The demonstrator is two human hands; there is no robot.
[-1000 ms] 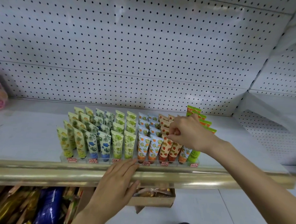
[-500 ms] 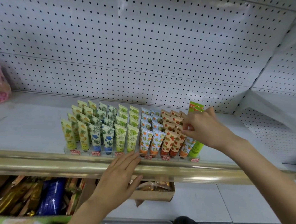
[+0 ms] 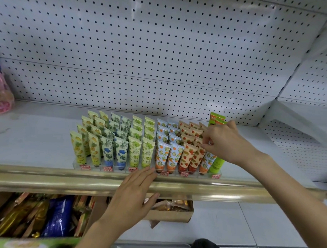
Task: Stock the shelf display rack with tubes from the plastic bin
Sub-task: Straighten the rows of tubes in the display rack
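A clear display rack [image 3: 78, 164] stands on the white shelf and holds rows of upright printed tubes: yellow, blue, green, orange and strawberry designs. My right hand [image 3: 225, 142] reaches over the rack's right end and pinches the top of a tube [image 3: 206, 158] in the second column from the right, beside the bright green tubes [image 3: 216, 164]. My left hand [image 3: 133, 195] lies flat with straight fingers on the gold shelf edge [image 3: 45, 182], fingertips touching the rack's front. The plastic bin is out of view.
White pegboard [image 3: 161, 49] backs the shelf. A pink floral bag [image 3: 1, 97] sits at the far left. Below the shelf are a cardboard box [image 3: 170, 215] and packaged snacks [image 3: 57, 214]. Bare shelf lies left and right of the rack.
My right hand moved right from the strawberry tubes to the column beside the green tubes, fingers still pinching. My left hand stayed on the shelf edge. The camera view shifted slightly.
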